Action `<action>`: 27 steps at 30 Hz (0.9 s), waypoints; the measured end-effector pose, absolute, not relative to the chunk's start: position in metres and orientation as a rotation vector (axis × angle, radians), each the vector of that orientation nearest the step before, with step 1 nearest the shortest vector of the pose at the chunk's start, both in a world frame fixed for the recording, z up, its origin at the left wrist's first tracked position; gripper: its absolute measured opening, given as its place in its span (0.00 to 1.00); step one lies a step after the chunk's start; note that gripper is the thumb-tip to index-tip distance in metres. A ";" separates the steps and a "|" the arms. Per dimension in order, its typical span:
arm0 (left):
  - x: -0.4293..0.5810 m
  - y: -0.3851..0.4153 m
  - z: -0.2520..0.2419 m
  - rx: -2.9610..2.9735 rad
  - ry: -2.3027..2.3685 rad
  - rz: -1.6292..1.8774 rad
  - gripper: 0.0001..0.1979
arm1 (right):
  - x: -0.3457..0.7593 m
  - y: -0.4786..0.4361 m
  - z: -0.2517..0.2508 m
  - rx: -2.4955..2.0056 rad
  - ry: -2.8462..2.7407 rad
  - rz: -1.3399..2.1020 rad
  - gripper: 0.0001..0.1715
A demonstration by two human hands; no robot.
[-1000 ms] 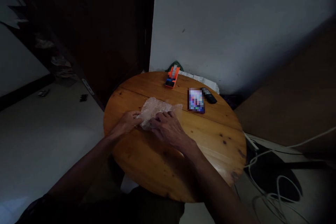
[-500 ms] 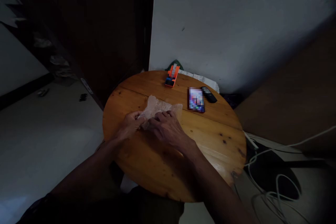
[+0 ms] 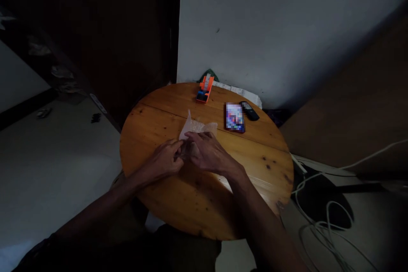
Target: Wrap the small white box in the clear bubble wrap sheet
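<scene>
A crumpled piece of clear bubble wrap (image 3: 199, 126) lies near the middle of the round wooden table, its far edges sticking up past my fingers. My left hand (image 3: 168, 156) grips its near left side, thumb and fingers closed. From the right, my right hand (image 3: 207, 151) bends over the wrap with its fingers curled into it, close against the left hand. Both hands cover the near part of the wrap, and whether anything is inside it I cannot tell.
On the round table (image 3: 255, 148) an orange tape dispenser (image 3: 205, 88) stands at the back. To its right are a small dark-edged item with a blurred top (image 3: 234, 117) and a black remote (image 3: 249, 111). White cables (image 3: 328, 229) coil on the floor at right.
My left hand has moved right, closer to my right hand. The wrap is gathered into a smaller bundle, with its left corner now standing up. The view has shifted slightly.
</scene>
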State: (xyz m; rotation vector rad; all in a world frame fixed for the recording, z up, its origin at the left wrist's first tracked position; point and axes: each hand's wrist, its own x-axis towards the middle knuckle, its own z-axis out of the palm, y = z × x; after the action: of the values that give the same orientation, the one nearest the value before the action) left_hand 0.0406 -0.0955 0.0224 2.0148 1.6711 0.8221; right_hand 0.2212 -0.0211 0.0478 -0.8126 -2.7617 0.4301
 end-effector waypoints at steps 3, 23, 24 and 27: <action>0.037 -0.095 0.025 2.139 1.645 0.723 0.12 | 0.226 -0.020 0.050 -0.801 -2.753 0.491 0.40; 0.022 -0.076 0.031 2.563 1.359 0.562 0.12 | 0.254 0.003 0.040 -1.233 -2.080 0.818 0.10; 0.021 -0.075 0.031 2.566 1.333 0.567 0.12 | 0.261 -0.004 0.043 -1.288 -2.099 0.805 0.12; 0.019 -0.071 0.028 2.573 1.244 0.583 0.12 | 0.281 -0.032 0.046 -1.469 -2.151 0.797 0.15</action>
State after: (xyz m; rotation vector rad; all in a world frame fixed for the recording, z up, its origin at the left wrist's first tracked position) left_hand 0.0187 -0.0706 0.0284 2.5729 1.2435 0.5830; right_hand 0.2806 -0.0318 0.0465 -1.4689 -2.1510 0.7967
